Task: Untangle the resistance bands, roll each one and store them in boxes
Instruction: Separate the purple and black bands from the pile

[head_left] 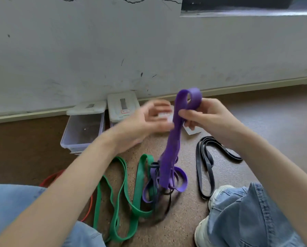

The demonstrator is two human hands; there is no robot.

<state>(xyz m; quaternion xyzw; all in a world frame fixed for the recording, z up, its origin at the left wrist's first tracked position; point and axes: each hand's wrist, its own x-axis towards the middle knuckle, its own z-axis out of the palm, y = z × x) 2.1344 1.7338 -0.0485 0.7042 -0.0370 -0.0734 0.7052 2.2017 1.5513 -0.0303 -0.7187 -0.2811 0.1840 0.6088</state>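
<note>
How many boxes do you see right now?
2, both by the wall: an open clear box on the left, a lidded box beside it, partly behind the left hand. More may be hidden.

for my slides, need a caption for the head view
Right hand pinches the purple band above floor bands, left hand open beside it.

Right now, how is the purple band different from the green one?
The purple band is lifted off the floor, pinched near its top by the right hand; the green band lies on the floor with no hand on it. The purple band hangs nearly straight with a small loop at its top, while the green band sprawls in long wavy loops. The purple band's lower end sits in a tangle; most of the green band lies spread out. Both are flat stretchy loops.
</note>
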